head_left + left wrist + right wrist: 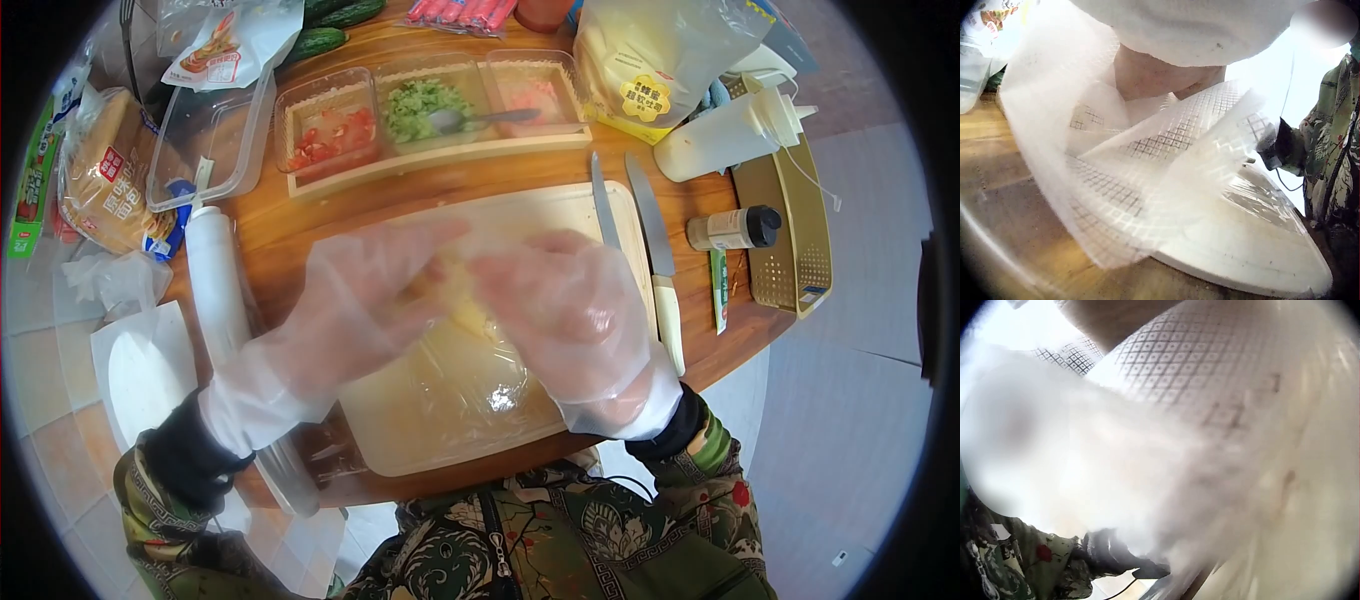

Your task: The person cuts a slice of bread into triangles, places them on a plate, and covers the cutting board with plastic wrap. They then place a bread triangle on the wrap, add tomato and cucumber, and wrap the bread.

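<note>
Both hands wear loose, clear plastic gloves and are raised over a pale cutting board (545,205). My left hand (375,285) and my right hand (565,300) meet near the middle, their fingertips blurred. Between them they hold a soft, pale yellow piece of food (468,308), partly hidden by the fingers; its exact kind I cannot tell. Below it, a sheet of cling film (450,385) lies shiny and wrinkled on the board. In the left wrist view, the textured glove (1110,194) covers most of the hand; the right wrist view is largely filled by blurred glove plastic (1166,362).
Two knives (650,220) lie at the board's right edge, near a seasoning jar (730,228). Behind stands a wooden tray (440,165) with containers of chopped food and a spoon (480,118). On the left are a cling film roll (215,270) and bagged bread (110,170); a squeeze bottle (715,140) lies right.
</note>
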Motion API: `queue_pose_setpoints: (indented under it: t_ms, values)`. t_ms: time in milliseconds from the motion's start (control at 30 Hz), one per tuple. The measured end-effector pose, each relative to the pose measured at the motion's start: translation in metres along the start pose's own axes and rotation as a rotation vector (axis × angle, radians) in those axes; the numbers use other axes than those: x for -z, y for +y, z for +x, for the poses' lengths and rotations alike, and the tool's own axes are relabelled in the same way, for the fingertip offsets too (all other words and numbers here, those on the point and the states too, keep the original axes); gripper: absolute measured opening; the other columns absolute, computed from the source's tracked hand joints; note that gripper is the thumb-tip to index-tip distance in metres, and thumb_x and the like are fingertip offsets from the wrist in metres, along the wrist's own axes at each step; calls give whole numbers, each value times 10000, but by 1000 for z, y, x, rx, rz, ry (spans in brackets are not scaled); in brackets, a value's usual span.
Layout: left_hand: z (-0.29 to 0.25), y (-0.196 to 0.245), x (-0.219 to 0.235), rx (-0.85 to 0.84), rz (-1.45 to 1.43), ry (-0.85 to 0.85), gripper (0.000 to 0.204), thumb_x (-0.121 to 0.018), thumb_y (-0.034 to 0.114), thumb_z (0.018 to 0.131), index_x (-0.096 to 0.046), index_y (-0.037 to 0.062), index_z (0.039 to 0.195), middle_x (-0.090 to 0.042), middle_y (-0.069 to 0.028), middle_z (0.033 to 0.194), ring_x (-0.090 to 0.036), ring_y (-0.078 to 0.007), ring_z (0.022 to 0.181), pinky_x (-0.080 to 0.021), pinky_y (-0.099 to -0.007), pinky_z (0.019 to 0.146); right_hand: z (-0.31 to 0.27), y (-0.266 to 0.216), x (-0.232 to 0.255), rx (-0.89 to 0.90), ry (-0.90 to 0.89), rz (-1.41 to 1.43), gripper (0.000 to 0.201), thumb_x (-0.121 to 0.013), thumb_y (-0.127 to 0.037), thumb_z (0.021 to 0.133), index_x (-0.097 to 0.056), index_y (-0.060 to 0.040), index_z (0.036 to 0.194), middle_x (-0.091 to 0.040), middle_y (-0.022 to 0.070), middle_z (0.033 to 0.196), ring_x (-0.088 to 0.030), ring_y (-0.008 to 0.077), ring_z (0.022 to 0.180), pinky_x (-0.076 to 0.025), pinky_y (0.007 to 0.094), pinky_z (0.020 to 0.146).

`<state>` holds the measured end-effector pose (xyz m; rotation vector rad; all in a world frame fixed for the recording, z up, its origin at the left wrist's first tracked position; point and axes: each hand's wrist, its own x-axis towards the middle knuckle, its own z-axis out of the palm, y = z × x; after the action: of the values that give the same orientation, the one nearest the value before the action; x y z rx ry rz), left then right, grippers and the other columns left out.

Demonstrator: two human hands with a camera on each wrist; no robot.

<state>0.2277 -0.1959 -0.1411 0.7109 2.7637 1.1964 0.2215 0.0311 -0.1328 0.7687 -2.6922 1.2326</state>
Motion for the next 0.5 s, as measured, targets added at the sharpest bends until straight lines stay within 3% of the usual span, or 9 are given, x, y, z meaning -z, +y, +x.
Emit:
queue_pose_setpoints:
  t_ms: [33, 133, 167, 233, 300, 433, 500]
  values:
    - [0, 1, 0, -13, 27, -9, 547, -807, 75, 802, -635, 41, 1319, -690, -127, 973, -689, -271, 885, -550, -365, 799, -2, -4, 2, 0, 0, 0, 174, -728, -128, 861, -759, -145, 1031, -713, 106, 781, -677, 347, 782, -546, 400, 605]
    - [2, 3, 2, -49, 98, -12, 433, -801, 65, 813, -700, 44, 1234, -688, -140, 1017, -680, -284, 882, -549, -376, 797, -7, -10, 2, 0, -92, 57, 249, -713, -93, 826, -719, -154, 1068, -669, 81, 770, -672, 317, 766, -541, 418, 593]
    - [2, 3, 2, -50, 100, -13, 433, -801, 65, 813, -700, 44, 1234, -688, -140, 1017, -680, -284, 882, -549, -376, 797, -11, -8, -2, 102, -90, -81, 298, -703, -81, 800, -694, -147, 1090, -633, 67, 770, -660, 300, 736, -534, 418, 578]
    - [1, 4, 3, -59, 87, -6, 369, -793, 60, 821, -729, 70, 1184, -682, -134, 1038, -668, -310, 867, -546, -386, 789, -16, -10, -3, 204, -79, -221, 348, -694, -69, 773, -668, -140, 1113, -597, 52, 770, -649, 284, 705, -526, 417, 562]
    - [-2, 0, 1, -53, 68, -29, 372, -793, 54, 802, -737, 95, 1168, -682, -120, 1026, -663, -315, 863, -545, -388, 770, -18, -17, 3, 273, -210, -454, 342, -666, -100, 771, -647, -104, 1112, -555, 18, 781, -636, 223, 680, -515, 379, 549]
    - [0, -3, 3, -118, 191, -68, 392, -794, 43, 731, -755, 159, 1104, -673, -77, 988, -660, -304, 861, -539, -388, 714, -16, -24, 0, 303, -92, -380, 353, -649, -151, 774, -636, -68, 1117, -579, -3, 829, -651, 182, 728, -520, 328, 571]
    - [1, -1, 4, -138, 208, -64, 384, -798, 49, 715, -760, 166, 1078, -670, -70, 981, -662, -297, 863, -538, -387, 704, -20, -26, -1, 327, -175, -449, 349, -637, -187, 787, -635, -47, 1107, -605, 5, 889, -653, 156, 777, -525, 309, 598]
